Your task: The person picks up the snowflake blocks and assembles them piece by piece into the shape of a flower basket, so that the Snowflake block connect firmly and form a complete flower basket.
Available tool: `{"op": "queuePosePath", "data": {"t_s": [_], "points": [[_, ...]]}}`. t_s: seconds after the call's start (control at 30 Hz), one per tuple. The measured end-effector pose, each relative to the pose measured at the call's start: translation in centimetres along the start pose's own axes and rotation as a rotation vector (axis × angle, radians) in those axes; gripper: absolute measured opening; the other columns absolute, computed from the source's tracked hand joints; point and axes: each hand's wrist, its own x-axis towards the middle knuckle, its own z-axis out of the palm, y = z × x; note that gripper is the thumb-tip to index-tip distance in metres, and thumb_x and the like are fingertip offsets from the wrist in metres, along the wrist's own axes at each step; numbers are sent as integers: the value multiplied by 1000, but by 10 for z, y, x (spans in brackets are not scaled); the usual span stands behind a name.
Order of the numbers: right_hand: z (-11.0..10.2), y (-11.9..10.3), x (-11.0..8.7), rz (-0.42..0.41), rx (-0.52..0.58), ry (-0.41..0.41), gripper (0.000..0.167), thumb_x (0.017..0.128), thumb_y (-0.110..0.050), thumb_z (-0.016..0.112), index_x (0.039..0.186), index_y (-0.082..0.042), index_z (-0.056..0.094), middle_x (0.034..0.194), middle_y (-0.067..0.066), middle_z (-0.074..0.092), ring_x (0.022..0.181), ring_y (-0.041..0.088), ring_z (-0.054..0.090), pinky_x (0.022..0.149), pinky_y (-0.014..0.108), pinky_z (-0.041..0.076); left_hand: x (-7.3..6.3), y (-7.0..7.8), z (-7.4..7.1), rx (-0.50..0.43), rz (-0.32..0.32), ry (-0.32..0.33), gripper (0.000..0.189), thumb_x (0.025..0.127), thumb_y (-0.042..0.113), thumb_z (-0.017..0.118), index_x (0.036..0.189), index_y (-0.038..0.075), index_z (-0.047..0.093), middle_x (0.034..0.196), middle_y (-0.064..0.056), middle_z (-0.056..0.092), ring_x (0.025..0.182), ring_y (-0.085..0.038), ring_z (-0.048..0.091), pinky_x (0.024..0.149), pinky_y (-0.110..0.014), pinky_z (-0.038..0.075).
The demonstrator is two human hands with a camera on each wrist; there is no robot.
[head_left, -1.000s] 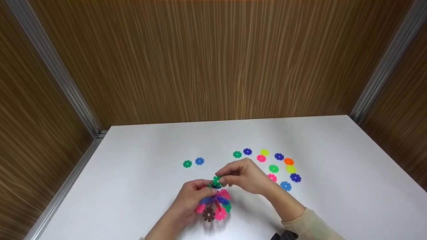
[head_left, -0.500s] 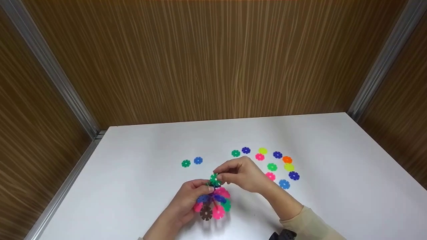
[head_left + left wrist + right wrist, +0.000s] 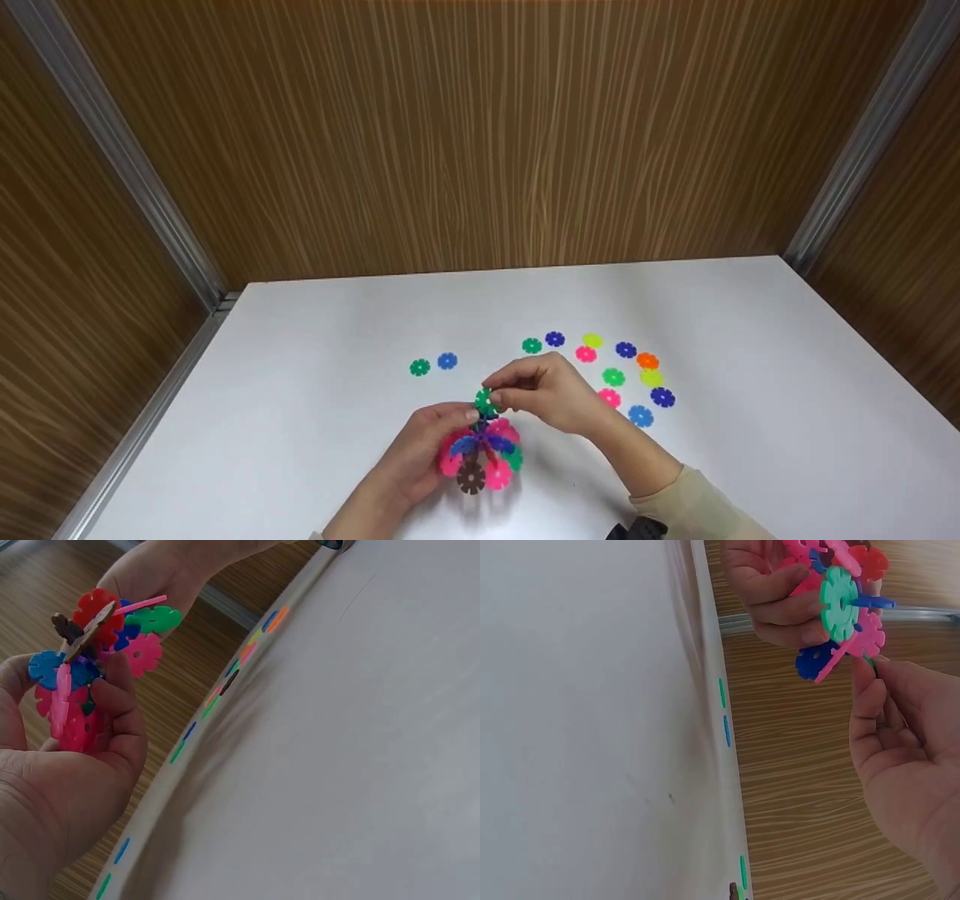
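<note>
My left hand holds a cluster of interlocking plastic snowflake discs above the table, its thumb near the top. Pink, blue, green, red and brown discs fan outward; the brown disc faces me. At the cluster's upper end, my right hand pinches a green disc between thumb and fingers. That disc meets the cluster's dark top piece, but how deeply they are joined cannot be seen. In the left wrist view the left fingers curl around the cluster. The right wrist view shows only an edge of the pinched green disc.
Loose discs lie flat on the white table. A green disc and a blue disc are left of centre. Several more, including an orange disc, spread beyond the right forearm. Wood-grain panels enclose the table.
The left thumb has shifted slightly up along the cluster, which has turned a little and shows more of its centre. The right hand keeps its pinch on the green disc.
</note>
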Motion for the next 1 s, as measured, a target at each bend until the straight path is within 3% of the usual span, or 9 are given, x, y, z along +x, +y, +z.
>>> {"op": "queuePosePath", "data": {"t_s": [0.23, 0.47, 0.57, 0.73, 0.83, 1.0], "points": [[0, 3, -3, 19, 31, -13, 17, 98, -5, 76, 114, -4, 81, 105, 10, 80, 94, 28, 76, 87, 31, 62, 3, -5, 4, 76, 69, 37, 22, 94, 12, 77, 111, -2, 79, 108, -11, 79, 106, -19, 73, 96, -29, 58], [-1, 9, -5, 22, 28, -26, 14, 97, -3, 77, 110, -6, 82, 104, 10, 79, 92, 25, 76, 86, 35, 63, 8, -7, 9, 138, 82, 57, 22, 91, 9, 79, 110, -2, 79, 105, -12, 79, 101, -20, 74, 93, -29, 59], [-8, 12, -6, 12, 21, -18, 19, 98, -5, 76, 116, -4, 80, 109, 10, 79, 97, 24, 76, 89, 35, 62, 11, -8, 11, 150, 89, 56, 26, 91, 9, 79, 115, -1, 78, 108, -11, 79, 100, -19, 73, 93, -29, 59], [-46, 19, -10, 42, -57, 88, 32, 101, -17, 74, 132, -7, 73, 125, 13, 74, 113, 26, 71, 95, 32, 59, 15, -11, 13, 154, 70, 106, 32, 89, 9, 83, 119, 2, 76, 115, -9, 77, 103, -19, 73, 96, -30, 58], [-75, 29, -16, 116, -133, 142, 31, 100, -19, 76, 130, -9, 75, 127, 14, 73, 115, 30, 68, 92, 28, 58, 15, -12, 12, 157, 59, 129, 35, 87, 6, 85, 119, 2, 73, 112, -11, 76, 101, -20, 72, 95, -31, 59], [-97, 48, -24, 239, -259, 75, 27, 96, -13, 79, 123, -10, 78, 122, 12, 73, 111, 30, 64, 85, 25, 57, 12, -10, 7, 199, 62, 146, 38, 84, 4, 88, 117, 3, 69, 108, -10, 72, 100, -22, 67, 93, -30, 59]]}}
